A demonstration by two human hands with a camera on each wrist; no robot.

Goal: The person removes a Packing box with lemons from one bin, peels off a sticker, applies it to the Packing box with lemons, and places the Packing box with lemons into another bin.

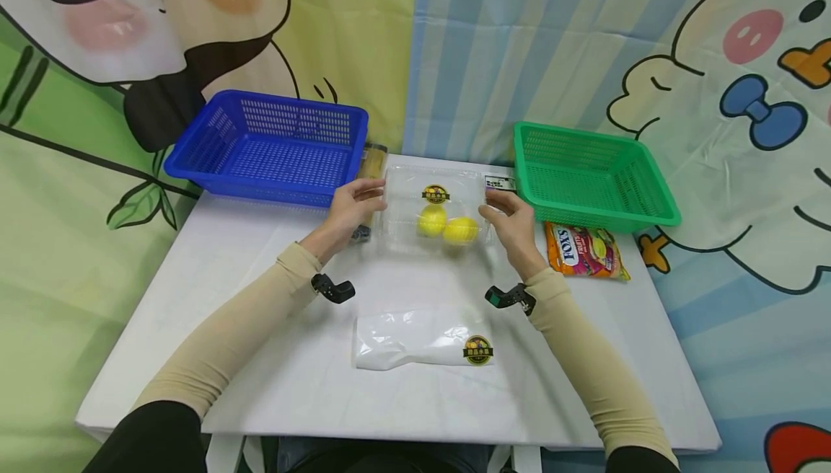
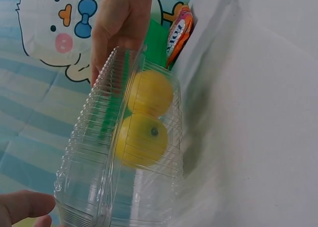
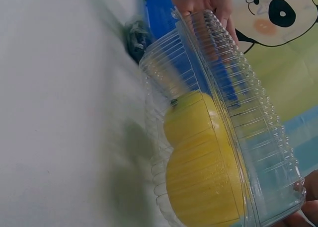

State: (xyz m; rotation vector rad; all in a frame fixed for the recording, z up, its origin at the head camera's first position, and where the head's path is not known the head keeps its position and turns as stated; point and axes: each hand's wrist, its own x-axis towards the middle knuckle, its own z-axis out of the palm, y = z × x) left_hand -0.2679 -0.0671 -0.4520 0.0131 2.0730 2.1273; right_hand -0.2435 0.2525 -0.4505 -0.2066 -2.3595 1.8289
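A clear plastic clamshell box [image 1: 401, 186] with a round label is held up over the white table, its ribbed lid down over the base. Two yellow fruits [image 2: 141, 140] lie side by side inside; one shows a dark stem spot. My left hand [image 1: 353, 212] grips the box's left end, thumb and fingertips at the rim. At the opposite end my right hand [image 1: 513, 226] pinches the rim in the same way. Nearer my body, a clear plastic bag [image 1: 409, 339] bearing a similar label lies flat on the table.
Behind my left hand stands a blue basket [image 1: 266, 188], with a brownish package [image 1: 373, 161] beside it. A green basket [image 1: 597, 217] is at the back right, an orange Fox's candy bag [image 1: 584, 251] in front of it. Printed curtains hang behind the table [image 1: 273, 394].
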